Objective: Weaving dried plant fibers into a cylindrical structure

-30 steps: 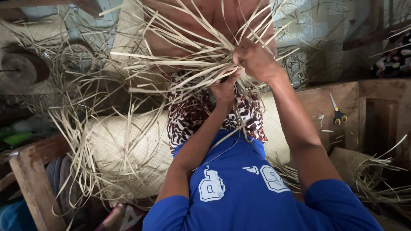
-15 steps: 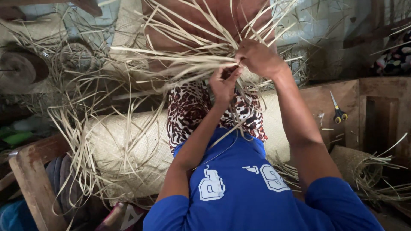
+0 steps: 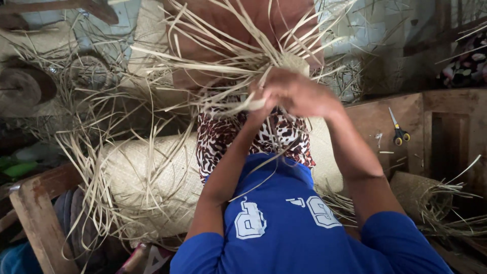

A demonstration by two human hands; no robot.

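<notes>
Your right hand (image 3: 304, 94) is closing over the gathered middle of the bundle of pale straw strips (image 3: 228, 76), knuckles up and fingers curled down around the strands; it is blurred, so the exact finger placing is unclear. Your right forearm is running straight down from it to the blue sleeve at the lower right. Your left hand (image 3: 261, 106) is sitting just under and left of the right one, mostly hidden behind it and the strips; it is touching the same gathered point, but you cannot tell whether it is gripping or only pressing. Your left forearm is angling up from the lower left, elbow bent.

The bundle is fanning out from your hands up and to the left, above your blue shirt (image 3: 299, 223) and the leopard-print cloth (image 3: 223, 142). Below and left of the bundle, a rolled woven mat (image 3: 147, 177) is lying across. Right of the bundle, yellow-handled scissors (image 3: 398, 129) are resting on a wooden surface (image 3: 436, 127), well apart.
</notes>
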